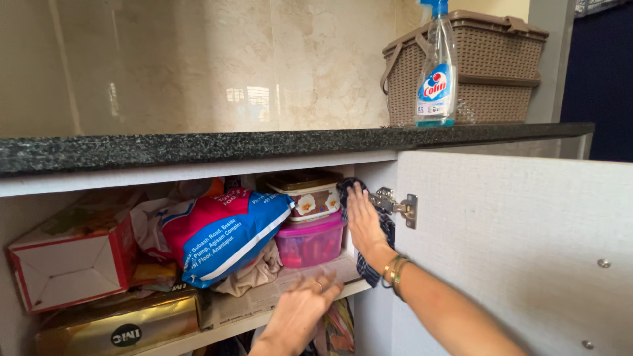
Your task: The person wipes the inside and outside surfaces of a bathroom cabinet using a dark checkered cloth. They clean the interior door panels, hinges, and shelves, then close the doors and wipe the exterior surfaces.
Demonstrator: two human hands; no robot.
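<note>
The right hand (362, 221) presses a dark checked cloth (382, 227) flat against the cabinet's inner side wall, beside the hinge (395, 204); its fingers are spread and straight. The cloth hangs with its long axis vertical, lower end past the shelf (264, 303). The left hand (300, 313) rests on the shelf's paper-lined edge, fingers loosely apart, near the pink box (310, 240).

R hand (362, 221) pressing checked cloth (384, 227) on cupboard wall, L hand (300, 310) on papered shelf (264, 296)
</note>
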